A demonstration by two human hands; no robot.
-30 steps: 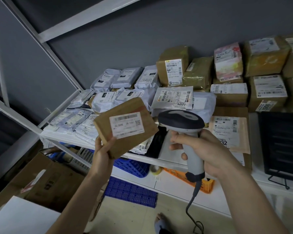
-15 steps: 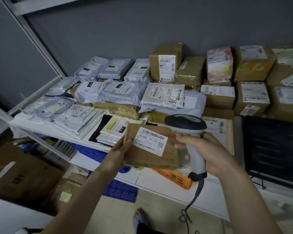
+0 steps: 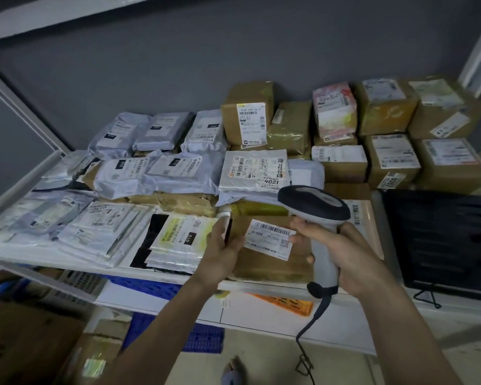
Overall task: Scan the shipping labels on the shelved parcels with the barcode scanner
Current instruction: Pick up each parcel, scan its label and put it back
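Brown parcel (image 3: pixel 264 262) now down among mailers (image 3: pixel 175 237)

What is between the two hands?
In the head view, the white label on the brown parcel lies between the left hand and the right hand holding the scanner.

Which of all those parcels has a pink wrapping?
The pink parcel standing in the back row, between the shiny olive package and the brown boxes to its right; the others are brown, grey or white.
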